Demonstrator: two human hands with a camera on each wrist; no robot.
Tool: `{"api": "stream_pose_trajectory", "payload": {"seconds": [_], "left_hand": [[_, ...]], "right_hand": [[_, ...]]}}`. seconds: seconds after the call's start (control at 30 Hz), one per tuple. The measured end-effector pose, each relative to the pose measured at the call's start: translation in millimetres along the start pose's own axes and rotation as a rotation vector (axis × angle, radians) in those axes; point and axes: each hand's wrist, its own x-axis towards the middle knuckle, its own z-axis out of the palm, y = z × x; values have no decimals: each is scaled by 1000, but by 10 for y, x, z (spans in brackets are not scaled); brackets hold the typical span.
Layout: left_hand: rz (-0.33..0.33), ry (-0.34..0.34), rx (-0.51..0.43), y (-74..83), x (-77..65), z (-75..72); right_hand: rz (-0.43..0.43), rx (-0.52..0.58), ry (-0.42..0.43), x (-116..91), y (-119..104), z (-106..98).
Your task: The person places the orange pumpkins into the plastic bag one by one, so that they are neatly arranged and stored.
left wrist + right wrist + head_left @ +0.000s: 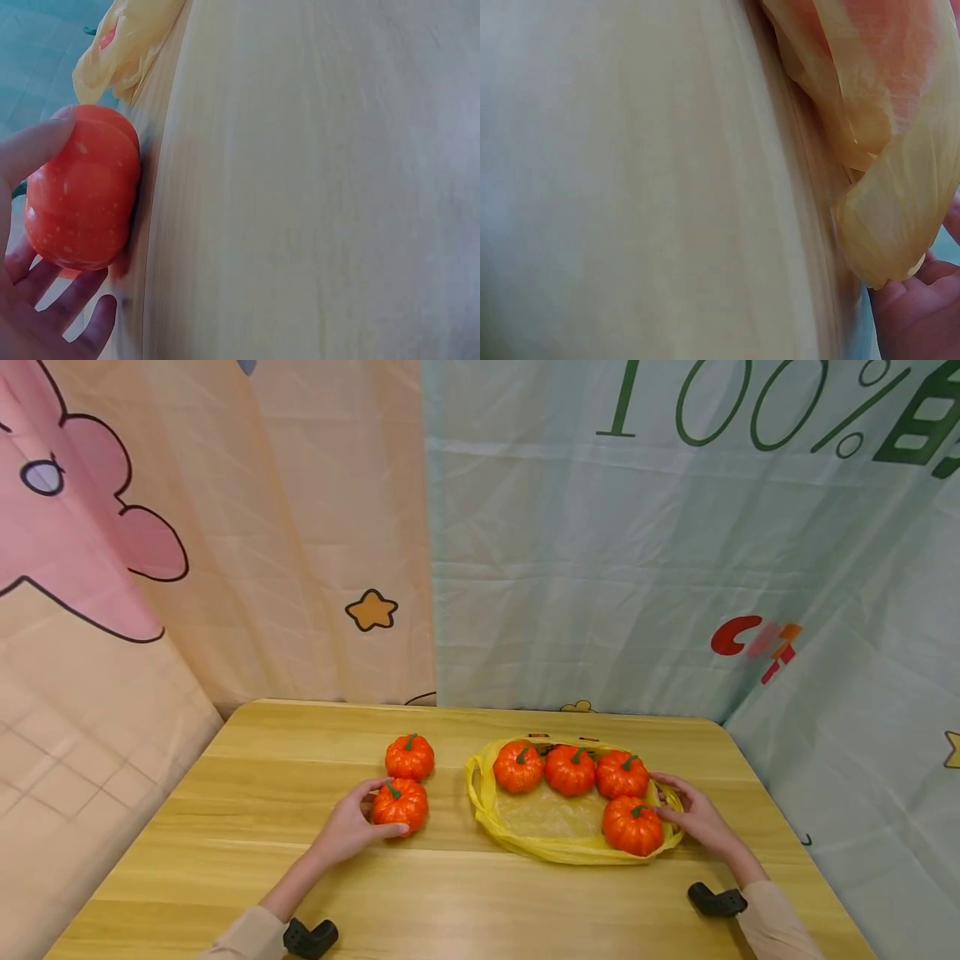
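Note:
My left hand (352, 827) grips a small orange pumpkin (401, 807) with a green stem, thumb along its near side and fingers round its far side. In the left wrist view, the thumb lies over the top of this pumpkin (82, 187). Right behind it sits another pumpkin (409, 757). To the right, a yellow plastic bag (555, 817) lies spread with its mouth up, several pumpkins (570, 770) in its back and right parts. At the bag's right edge my right hand (697, 817) holds the plastic (885, 217), fingertips beside the two rightmost pumpkins.
Everything rests on a light wooden table (525, 902). Printed curtains (570, 568) hang behind it and along its sides. Each wrist wears a black camera mount, one at the left (311, 938) and one at the right (717, 901).

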Motion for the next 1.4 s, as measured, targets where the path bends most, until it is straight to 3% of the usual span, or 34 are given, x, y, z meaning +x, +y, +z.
{"api": "stream_pose_trajectory", "payload": {"seconds": [0.73, 1.1, 1.4], "left_hand": [[-35, 100, -44, 59, -90, 122], [-31, 86, -27, 311, -28, 103], [10, 77, -33, 472, -11, 155]], "right_hand": [[34, -18, 5, -8, -28, -1], [32, -22, 0, 6, 2, -7], [37, -28, 0, 0, -5, -7]]}}
